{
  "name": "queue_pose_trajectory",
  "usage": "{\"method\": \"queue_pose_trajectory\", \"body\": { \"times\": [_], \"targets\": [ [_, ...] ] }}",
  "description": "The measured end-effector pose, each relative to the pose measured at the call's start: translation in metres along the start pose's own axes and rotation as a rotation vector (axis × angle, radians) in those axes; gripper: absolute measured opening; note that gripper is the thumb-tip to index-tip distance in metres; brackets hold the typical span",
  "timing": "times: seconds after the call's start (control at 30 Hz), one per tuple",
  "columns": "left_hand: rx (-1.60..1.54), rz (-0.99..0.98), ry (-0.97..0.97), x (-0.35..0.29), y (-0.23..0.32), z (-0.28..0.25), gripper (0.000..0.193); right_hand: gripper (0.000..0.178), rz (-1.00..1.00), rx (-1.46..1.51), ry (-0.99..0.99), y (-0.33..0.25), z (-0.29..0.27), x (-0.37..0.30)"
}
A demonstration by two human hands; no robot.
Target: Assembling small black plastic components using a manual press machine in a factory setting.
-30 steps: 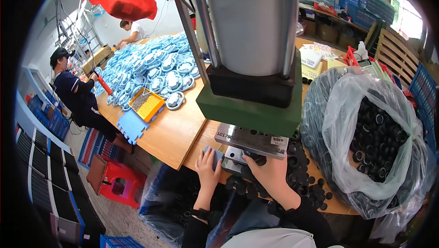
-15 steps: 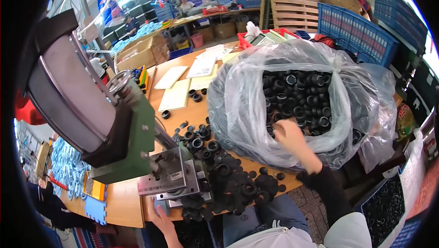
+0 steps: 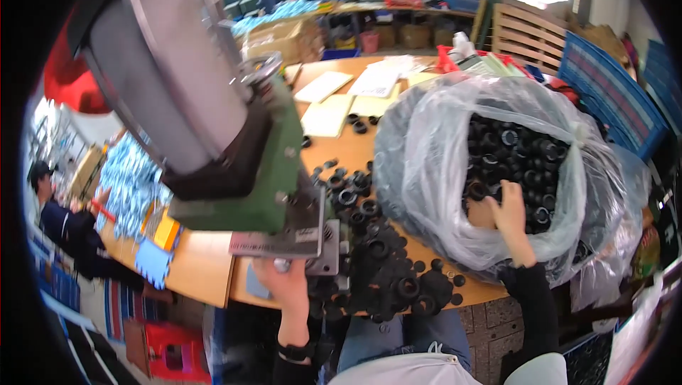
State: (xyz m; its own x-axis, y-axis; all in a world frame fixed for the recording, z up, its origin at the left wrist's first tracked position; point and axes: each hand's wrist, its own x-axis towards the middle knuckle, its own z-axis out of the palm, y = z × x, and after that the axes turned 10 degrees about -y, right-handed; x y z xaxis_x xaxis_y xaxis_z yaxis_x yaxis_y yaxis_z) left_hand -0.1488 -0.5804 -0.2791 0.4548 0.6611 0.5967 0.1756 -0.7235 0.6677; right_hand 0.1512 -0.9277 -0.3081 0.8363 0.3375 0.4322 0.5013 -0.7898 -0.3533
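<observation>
My left hand (image 3: 283, 285) reaches up against the lower front of a green and grey bench press (image 3: 238, 197). Its fingers are partly hidden under the press's metal block (image 3: 280, 243), and a small round shiny part shows beside them. My right hand (image 3: 510, 218) is at the near edge of an opened clear plastic bag (image 3: 419, 165). The fingers look stretched and apart, close to the many black plastic rings (image 3: 526, 154) inside; I make out nothing held in them. More black rings and flat black discs (image 3: 387, 264) lie heaped between the press and the bag.
Pale paper pads (image 3: 327, 115) lie on the wooden table (image 3: 341, 147) behind the press. A blue foam mat piece (image 3: 152, 263) sits at the left, near a heap of light blue parts (image 3: 131, 182) and another person (image 3: 67, 232). Blue crates (image 3: 604, 94) stand at right.
The view has swung, shifting the scene rightward. My left hand has risen from below the press to its metal block. My right hand stays at the bag's opening, its fingers straighter.
</observation>
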Motion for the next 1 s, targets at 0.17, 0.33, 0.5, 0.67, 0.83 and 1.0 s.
{"method": "queue_pose_trajectory", "body": {
  "times": [0.17,0.33,0.5,0.67,0.83,1.0],
  "targets": [
    [0.162,0.108,-0.088,-0.001,0.014,0.001,0.044,0.051,-0.154,0.339,-0.021,-0.083,-0.064,-0.026],
    [-0.023,0.036,0.006,-0.016,0.015,-0.015,0.042,0.053,-0.340,0.834,-0.447,-0.192,-0.063,-0.061],
    [-0.018,-0.233,0.013,-0.076,-0.020,-0.067,0.047,0.054,-0.627,0.863,-0.402,-0.283,-0.007,-0.072],
    [0.281,-0.388,-0.064,-0.145,-0.084,-0.108,0.047,0.040,-0.542,0.870,-0.302,-0.329,0.033,-0.073],
    [0.296,-0.447,-0.063,-0.158,-0.107,-0.120,0.049,0.038,-0.454,0.668,-0.243,-0.345,0.036,-0.083],
    [0.471,0.038,-0.272,-0.086,-0.118,-0.079,0.043,0.050,-0.502,0.609,-0.380,-0.339,0.037,-0.082]
  ]
}}
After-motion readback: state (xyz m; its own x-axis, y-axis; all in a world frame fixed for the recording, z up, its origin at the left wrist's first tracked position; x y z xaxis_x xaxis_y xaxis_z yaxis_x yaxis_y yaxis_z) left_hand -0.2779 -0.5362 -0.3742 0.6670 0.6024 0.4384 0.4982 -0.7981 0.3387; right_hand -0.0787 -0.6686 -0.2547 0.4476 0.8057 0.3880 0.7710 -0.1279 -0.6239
